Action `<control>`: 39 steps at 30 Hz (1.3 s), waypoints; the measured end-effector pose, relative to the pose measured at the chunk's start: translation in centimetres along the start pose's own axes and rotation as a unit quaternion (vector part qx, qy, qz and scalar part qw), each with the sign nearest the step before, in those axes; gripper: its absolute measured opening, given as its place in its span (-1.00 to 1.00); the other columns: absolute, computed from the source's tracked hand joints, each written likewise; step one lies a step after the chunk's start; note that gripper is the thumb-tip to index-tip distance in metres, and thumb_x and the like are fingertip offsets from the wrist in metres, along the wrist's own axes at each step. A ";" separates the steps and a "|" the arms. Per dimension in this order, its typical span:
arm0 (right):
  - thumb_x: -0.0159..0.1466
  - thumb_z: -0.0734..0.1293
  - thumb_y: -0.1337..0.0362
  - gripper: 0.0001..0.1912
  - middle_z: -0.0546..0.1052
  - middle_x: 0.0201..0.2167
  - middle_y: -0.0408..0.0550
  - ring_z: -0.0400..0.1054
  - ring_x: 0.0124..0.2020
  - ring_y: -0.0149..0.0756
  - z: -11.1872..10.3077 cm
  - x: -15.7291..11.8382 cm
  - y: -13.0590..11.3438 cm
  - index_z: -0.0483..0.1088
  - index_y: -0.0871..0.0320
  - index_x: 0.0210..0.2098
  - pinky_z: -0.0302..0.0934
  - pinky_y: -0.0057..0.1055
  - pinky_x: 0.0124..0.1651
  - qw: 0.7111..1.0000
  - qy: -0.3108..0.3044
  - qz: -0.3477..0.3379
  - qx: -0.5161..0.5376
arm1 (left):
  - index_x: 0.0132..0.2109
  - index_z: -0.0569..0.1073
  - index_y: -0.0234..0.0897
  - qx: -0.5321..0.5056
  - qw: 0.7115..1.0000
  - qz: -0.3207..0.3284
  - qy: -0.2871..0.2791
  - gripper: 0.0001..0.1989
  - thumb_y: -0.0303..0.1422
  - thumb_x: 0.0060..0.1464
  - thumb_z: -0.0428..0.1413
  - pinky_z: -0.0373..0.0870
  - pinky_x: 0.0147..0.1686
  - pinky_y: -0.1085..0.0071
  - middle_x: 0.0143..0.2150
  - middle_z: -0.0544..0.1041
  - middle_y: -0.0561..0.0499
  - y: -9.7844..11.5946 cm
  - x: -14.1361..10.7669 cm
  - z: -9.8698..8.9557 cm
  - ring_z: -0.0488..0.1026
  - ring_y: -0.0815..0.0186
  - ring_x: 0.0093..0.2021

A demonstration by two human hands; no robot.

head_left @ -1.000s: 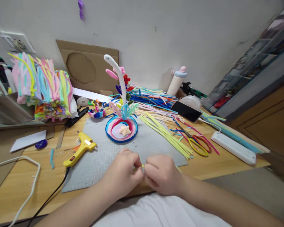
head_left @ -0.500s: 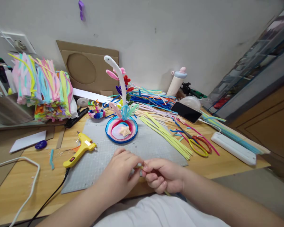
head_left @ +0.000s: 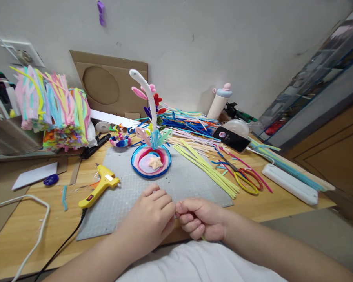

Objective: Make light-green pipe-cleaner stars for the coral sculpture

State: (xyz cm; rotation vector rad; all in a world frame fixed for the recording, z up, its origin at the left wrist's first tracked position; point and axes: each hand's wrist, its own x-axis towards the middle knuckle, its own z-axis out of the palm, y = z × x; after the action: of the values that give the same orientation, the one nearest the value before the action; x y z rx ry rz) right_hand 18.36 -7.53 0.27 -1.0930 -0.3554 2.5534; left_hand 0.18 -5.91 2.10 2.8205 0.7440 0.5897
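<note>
My left hand (head_left: 153, 215) is closed, its fingertips meeting those of my right hand (head_left: 201, 218) above the front edge of the mat. My right hand is curled round a thin yellow pipe cleaner (head_left: 203, 237), whose tail pokes out below the fist. Between the fingertips the pipe cleaner is hidden now. Just beyond the hands stands a pipe-cleaner ornament (head_left: 151, 174): a round base in blue, pink and red with a beige star (head_left: 155, 163), and a tall white curved stem (head_left: 151, 98) among coloured flowers and leaves.
A yellow glue gun (head_left: 98, 188) lies left on the grey cutting mat (head_left: 111, 213). Yellow pipe cleaners (head_left: 207, 168), scissors (head_left: 244, 178), a phone (head_left: 231, 139) and a white power strip (head_left: 290, 184) lie to the right. Bundled pipe cleaners (head_left: 55, 105) stand at the back left.
My left fingers have rolled over and closed up against my right hand, covering the bit of pipe cleaner that showed between them. The phone screen has lit up.
</note>
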 end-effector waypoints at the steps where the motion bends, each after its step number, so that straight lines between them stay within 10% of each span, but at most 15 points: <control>1: 0.09 0.20 0.36 -0.85 0.01 -0.76 -0.40 -0.30 -0.75 -0.61 0.3 0.1 0.3 0.09 0.14 -0.54 -0.40 -0.65 -0.69 0.998 0.034 -0.041 -0.039 | -0.41 0.33 -0.27 0.000 1.000 -0.005 -0.002 -0.88 -0.57 -0.03 -0.01 0.15 -0.19 0.28 -0.46 0.42 0.07 0.0 0.0 0.1 0.30 0.31 -0.38; 4: 0.02 0.22 0.38 -0.87 0.04 -0.76 -0.37 -0.18 -0.71 -0.56 0.8 0.6 1.1 0.10 0.12 -0.55 -0.28 -0.60 -0.65 0.932 0.165 -0.222 -0.235 | -0.45 0.31 -0.27 -0.031 0.998 -0.047 -0.018 -0.88 -0.57 -0.08 -0.02 0.16 -0.21 0.30 -0.49 0.41 0.08 0.1 0.2 0.4 0.29 0.33 -0.42; 10: 0.08 0.20 0.39 -0.82 0.20 -0.66 -0.22 -0.01 -0.59 -0.45 -0.4 0.5 2.0 0.15 0.15 -0.62 -0.23 -0.44 -0.52 0.490 0.208 -0.508 -0.677 | -0.51 0.31 -0.27 -0.212 0.945 -0.225 -0.110 -0.89 -0.47 -0.07 -0.01 0.15 -0.38 0.41 -0.57 0.36 0.11 -0.3 0.7 0.3 0.27 0.35 -0.46; 12: 0.13 0.19 0.37 -0.79 0.19 -0.67 -0.20 -0.04 -0.59 -0.43 -0.6 0.3 2.2 0.14 0.14 -0.62 -0.26 -0.41 -0.51 0.421 0.189 -0.532 -0.710 | -0.49 0.34 -0.27 -0.266 0.914 -0.271 -0.146 -0.90 -0.44 -0.06 -0.02 0.12 -0.46 0.45 -0.56 0.37 0.11 -0.4 0.7 0.1 0.28 0.35 -0.47; 14: 0.12 0.20 0.37 -0.82 0.22 -0.65 -0.20 0.01 -0.58 -0.43 -0.3 0.2 2.2 0.16 0.15 -0.60 -0.22 -0.44 -0.51 0.494 0.208 -0.504 -0.678 | -0.48 0.35 -0.27 -0.260 0.915 -0.273 -0.144 -0.90 -0.44 -0.06 -0.01 0.13 -0.45 0.45 -0.54 0.38 0.11 -0.5 0.6 0.0 0.29 0.35 -0.45; 19: 0.10 0.16 0.31 -0.95 0.20 -0.69 -0.29 -0.10 -0.73 -0.54 0.6 0.1 1.0 0.21 0.14 -0.47 -0.22 -0.58 -0.66 0.928 0.141 -0.155 -0.307 | -0.47 0.33 -0.28 -0.153 0.972 -0.156 -0.087 -0.89 -0.52 -0.03 -0.01 0.16 -0.24 0.36 -0.53 0.38 0.12 -0.4 0.0 0.0 0.30 0.37 -0.43; 21: 0.10 0.15 0.31 -0.92 0.19 -0.70 -0.32 -0.20 -0.77 -0.58 0.4 0.0 0.2 0.23 0.16 -0.46 -0.32 -0.62 -0.70 0.991 0.046 -0.005 -0.125 | -0.46 0.32 -0.28 -0.128 0.982 -0.116 -0.075 -0.88 -0.52 0.00 -0.01 0.15 -0.21 0.35 -0.50 0.39 0.11 -0.3 -0.2 0.1 0.30 0.38 -0.43; 25: 0.06 0.16 0.34 -0.93 0.14 -0.75 -0.34 -0.23 -0.76 -0.62 -0.1 0.1 -0.2 0.21 0.20 -0.53 -0.35 -0.68 -0.71 0.996 -0.013 0.078 0.034 | -0.43 0.32 -0.27 -0.071 0.994 -0.066 -0.057 -0.89 -0.53 0.01 0.00 0.15 -0.23 0.34 -0.48 0.39 0.09 -0.2 -0.3 0.2 0.30 0.34 -0.40; 29: -0.01 0.17 0.34 -0.94 0.07 -0.79 -0.36 -0.28 -0.73 -0.58 0.4 0.7 0.8 0.14 0.15 -0.58 -0.38 -0.61 -0.68 0.986 0.104 -0.088 -0.092 | -0.42 0.33 -0.28 -0.037 0.997 -0.045 -0.053 -0.88 -0.55 0.01 -0.01 0.15 -0.24 0.31 -0.47 0.41 0.06 0.1 0.0 0.2 0.30 0.32 -0.40; 33: -0.07 0.19 0.40 -0.90 0.10 -0.71 -0.30 -0.06 -0.62 -0.53 0.6 0.9 1.8 0.13 0.16 -0.65 -0.19 -0.54 -0.56 0.825 0.204 -0.354 -0.389 | -0.48 0.33 -0.28 -0.110 0.984 -0.116 -0.076 -0.87 -0.56 -0.04 0.01 0.17 -0.25 0.35 -0.53 0.39 0.10 0.3 0.2 0.0 0.29 0.37 -0.44; 36: -0.06 0.20 0.42 -0.82 0.10 -0.69 -0.28 -0.04 -0.58 -0.52 0.3 0.5 2.0 0.07 0.17 -0.69 -0.18 -0.49 -0.51 0.695 0.210 -0.432 -0.535 | -0.49 0.37 -0.27 -0.200 0.953 -0.197 -0.112 -0.88 -0.50 -0.02 0.04 0.19 -0.32 0.41 -0.55 0.41 0.11 0.0 0.3 -0.1 0.34 0.35 -0.42; 39: -0.03 0.19 0.39 -0.86 0.12 -0.68 -0.28 -0.01 -0.58 -0.51 0.1 0.2 1.7 0.11 0.16 -0.66 -0.14 -0.50 -0.51 0.732 0.216 -0.407 -0.502 | -0.45 0.43 -0.26 -0.217 0.947 -0.218 -0.091 -0.89 -0.45 0.01 0.07 0.20 -0.29 0.40 -0.49 0.48 0.10 -0.3 0.3 -0.1 0.37 0.33 -0.36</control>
State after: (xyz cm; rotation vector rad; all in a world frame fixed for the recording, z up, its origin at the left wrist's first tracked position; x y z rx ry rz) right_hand 17.79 -8.98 -0.40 -1.3375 -1.7376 1.1604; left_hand 0.24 -5.55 2.25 2.1779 1.0133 0.3545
